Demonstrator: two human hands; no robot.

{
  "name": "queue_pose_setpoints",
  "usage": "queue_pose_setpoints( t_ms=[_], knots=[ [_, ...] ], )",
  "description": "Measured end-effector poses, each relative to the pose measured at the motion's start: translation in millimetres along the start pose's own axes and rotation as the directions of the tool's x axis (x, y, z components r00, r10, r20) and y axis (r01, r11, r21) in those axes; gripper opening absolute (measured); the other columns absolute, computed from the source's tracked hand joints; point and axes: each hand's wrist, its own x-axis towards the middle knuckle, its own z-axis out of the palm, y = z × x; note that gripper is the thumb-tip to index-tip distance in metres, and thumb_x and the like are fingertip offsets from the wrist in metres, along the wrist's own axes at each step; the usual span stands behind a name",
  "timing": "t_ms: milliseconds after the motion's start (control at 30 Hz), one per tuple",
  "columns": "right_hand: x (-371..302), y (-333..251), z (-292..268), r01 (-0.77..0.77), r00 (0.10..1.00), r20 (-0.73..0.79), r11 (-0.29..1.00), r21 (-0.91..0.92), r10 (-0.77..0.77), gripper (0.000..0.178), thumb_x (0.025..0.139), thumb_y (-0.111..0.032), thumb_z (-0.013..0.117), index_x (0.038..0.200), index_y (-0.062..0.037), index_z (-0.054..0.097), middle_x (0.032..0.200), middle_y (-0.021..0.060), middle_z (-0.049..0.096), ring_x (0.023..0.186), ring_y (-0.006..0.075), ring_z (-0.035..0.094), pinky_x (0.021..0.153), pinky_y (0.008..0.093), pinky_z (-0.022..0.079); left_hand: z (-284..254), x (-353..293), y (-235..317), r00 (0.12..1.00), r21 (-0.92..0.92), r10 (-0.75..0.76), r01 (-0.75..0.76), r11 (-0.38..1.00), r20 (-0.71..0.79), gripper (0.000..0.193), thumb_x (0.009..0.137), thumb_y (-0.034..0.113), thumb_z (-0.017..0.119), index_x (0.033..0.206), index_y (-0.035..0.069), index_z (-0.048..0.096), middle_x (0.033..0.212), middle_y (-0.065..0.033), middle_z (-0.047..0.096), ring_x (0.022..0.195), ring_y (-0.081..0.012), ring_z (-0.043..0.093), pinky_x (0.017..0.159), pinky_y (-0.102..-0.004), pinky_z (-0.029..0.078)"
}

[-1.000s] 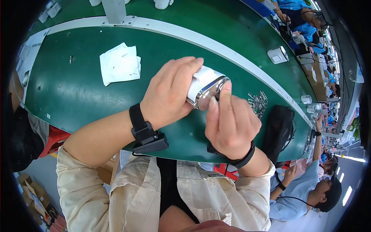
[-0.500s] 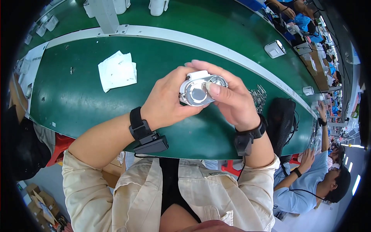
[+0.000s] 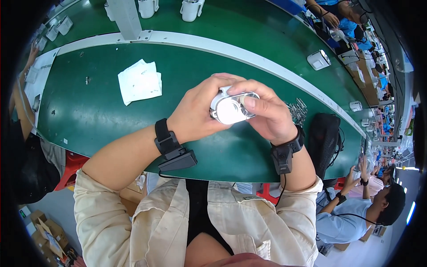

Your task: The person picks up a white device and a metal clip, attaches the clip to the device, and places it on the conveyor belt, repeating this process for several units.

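Between both hands I hold a white housing with a shiny, rounded metal face (image 3: pixel 231 112), raised over the green table. My left hand (image 3: pixel 195 108) wraps round its left side, with the thumb along the lower edge. My right hand (image 3: pixel 272 116) grips the right end. Its thumb lies on the metal face near a round part, and its fingers curl over the top by a white handle-like piece. Glare hides detail on the face. Left of the hands, a folded white cloth or paper (image 3: pixel 140 82) lies on the table.
Small metal parts (image 3: pixel 298 111) lie in a pile to the right, near a black mesh bag (image 3: pixel 324 139). A white rail (image 3: pixel 200 44) borders the green belt behind, where similar white housings (image 3: pixel 192 10) stand. A co-worker in light blue (image 3: pixel 351 218) sits at right.
The housing tilts slightly, so its metal face now glares bright. My right fingers have curled further over its top edge. The co-worker at right has brought both hands up together.
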Motion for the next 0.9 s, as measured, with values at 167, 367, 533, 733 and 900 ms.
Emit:
queue_pose_setpoints(
  t_ms=[167,367,533,733,900],
  knots=[
    [10,-2,16,0.025,1.0,0.011,0.993,-0.112,-0.023,0.027,0.092,-0.019,0.06,0.114,-0.0041,0.062,0.131,0.0168,0.053,0.112,0.0254,0.056,0.097,0.035,0.044,-16,-1,15,0.999,-0.003,-0.001,0.0,1.0,-0.046,0.06,0.068,0.012,0.081,0.119,0.004,0.05,0.115,-0.0144,0.06,0.104,-0.0322,0.062,0.084,-0.0372,0.053],
    [45,-10,-2,-0.104,0.987,-0.122,0.995,0.001,0.103,0.034,0.096,-0.027,0.056,0.12,-0.0037,0.057,0.123,0.0146,0.058,0.108,0.026,0.059,0.092,0.0427,0.05,-30,-4,32,0.951,0.032,-0.285,0.291,0.956,-0.119,0.079,0.071,0.022,0.083,0.133,0.004,0.037,0.127,-0.0169,0.048,0.112,-0.0306,0.056,0.085,-0.038,0.054],
    [113,-41,-54,-0.005,0.873,-0.472,0.967,-0.254,-0.119,0.035,0.098,-0.03,0.052,0.124,-0.0076,0.056,0.116,0.0099,0.06,0.106,0.0266,0.06,0.085,0.0513,0.052,-46,-8,38,0.918,-0.036,-0.356,0.355,0.934,-0.178,0.095,0.073,0.028,0.083,0.142,0.004,0.022,0.139,-0.019,0.031,0.118,-0.0307,0.049,0.086,-0.0389,0.055],
    [146,-51,-142,-0.363,0.639,-0.521,0.376,-0.853,-0.565,0.033,0.097,-0.031,0.052,0.103,-0.0042,0.07,0.09,0.0083,0.068,0.094,0.0224,0.065,0.08,0.0387,0.052,-49,-11,36,0.939,-0.006,-0.288,0.293,0.956,-0.187,0.092,0.075,0.029,0.081,0.141,0.002,0.023,0.139,-0.0195,0.032,0.117,-0.0308,0.05,0.085,-0.0389,0.055],
    [194,-59,-52,-0.287,0.703,0.004,-0.29,-0.913,-0.711,0.038,0.088,-0.039,0.061,0.105,-0.0056,0.07,0.104,0.0175,0.069,0.099,0.0332,0.064,0.086,0.0386,0.05,-56,-16,30,0.934,0.038,-0.257,0.274,0.961,-0.246,0.086,0.078,0.027,0.078,0.14,-0.001,0.025,0.136,-0.0207,0.036,0.114,-0.0311,0.051,0.083,-0.0391,0.054]
  ],
)
